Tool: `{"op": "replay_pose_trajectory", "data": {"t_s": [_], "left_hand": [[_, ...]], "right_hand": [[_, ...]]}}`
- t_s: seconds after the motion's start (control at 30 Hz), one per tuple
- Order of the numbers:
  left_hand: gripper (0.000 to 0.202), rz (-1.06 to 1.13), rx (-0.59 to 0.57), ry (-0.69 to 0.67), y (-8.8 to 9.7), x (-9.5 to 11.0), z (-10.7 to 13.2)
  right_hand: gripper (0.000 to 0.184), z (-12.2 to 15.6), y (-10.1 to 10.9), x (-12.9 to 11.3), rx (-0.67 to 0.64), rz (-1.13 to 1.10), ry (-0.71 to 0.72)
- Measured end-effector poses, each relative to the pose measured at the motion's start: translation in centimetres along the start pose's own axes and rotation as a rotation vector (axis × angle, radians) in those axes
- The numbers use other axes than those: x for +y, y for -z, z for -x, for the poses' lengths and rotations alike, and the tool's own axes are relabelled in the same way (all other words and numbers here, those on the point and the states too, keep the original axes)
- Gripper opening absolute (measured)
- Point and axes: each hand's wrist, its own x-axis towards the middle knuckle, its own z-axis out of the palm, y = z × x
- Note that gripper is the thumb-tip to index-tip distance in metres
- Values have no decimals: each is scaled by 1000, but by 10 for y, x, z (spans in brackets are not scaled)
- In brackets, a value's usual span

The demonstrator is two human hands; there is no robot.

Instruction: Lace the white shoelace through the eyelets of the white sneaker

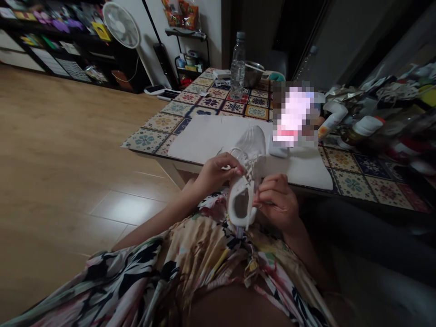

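A white lace-up shoe (pixel 252 138) rests with its toe on the table edge and its heel toward my body. White shoelaces (pixel 250 168) criss-cross its front, and one loop stands out to the left. My left hand (pixel 221 170) pinches at the lace on the left side of the eyelets, thumb and finger together. On the right, my right hand (pixel 277 200) has its fingers curled at the shoe's collar, by a lace end. Exactly what sits between those right fingertips is hard to see. A sheet of white paper (pixel 200 136) lies under the toe.
A tile-patterned table (pixel 146 138) carries a clear plastic bottle (pixel 238 68), a metal bowl (pixel 252 75) and a blurred-out phone screen (pixel 294 113) on a stand. Bottles (pixel 364 129) and clutter crowd the right side. A white fan (pixel 121 25) stands by the shelves.
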Motion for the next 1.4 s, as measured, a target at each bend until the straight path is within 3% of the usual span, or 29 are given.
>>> {"op": "replay_pose_trajectory", "data": {"t_s": [0.3,0.43,0.53,0.63,0.77,1.0,1.1,1.17,1.3,1.37,1.4], "left_hand": [[15,-118,7,-125,1,-4,-4],[9,-123,-51,-149,8,-8,-3],[22,-119,-45,-202,15,-4,3],[28,-110,-162,-263,19,7,9],[25,-154,-345,-241,19,24,13],[14,-225,-342,-301,13,28,15],[12,-175,-330,-268,12,24,15],[11,-153,-327,-230,12,22,16],[10,-150,-326,-181,11,20,16],[11,-150,-323,-163,11,21,17],[11,-147,-326,-153,10,22,17]], "right_hand": [[15,0,-1,-2,-123,-58,23],[10,2,4,-2,-128,42,-45],[16,3,4,-3,-135,156,-104],[11,2,1,-7,-176,272,-133],[5,-1,-1,-15,-157,423,-94],[7,-2,-5,-19,-141,551,-53],[10,-3,-4,-24,-87,423,-62],[12,-7,3,-32,-100,146,-53],[20,-15,23,-43,-451,-627,262],[21,-14,30,-38,-543,-721,268],[23,-12,31,-33,-501,-673,167]]}}
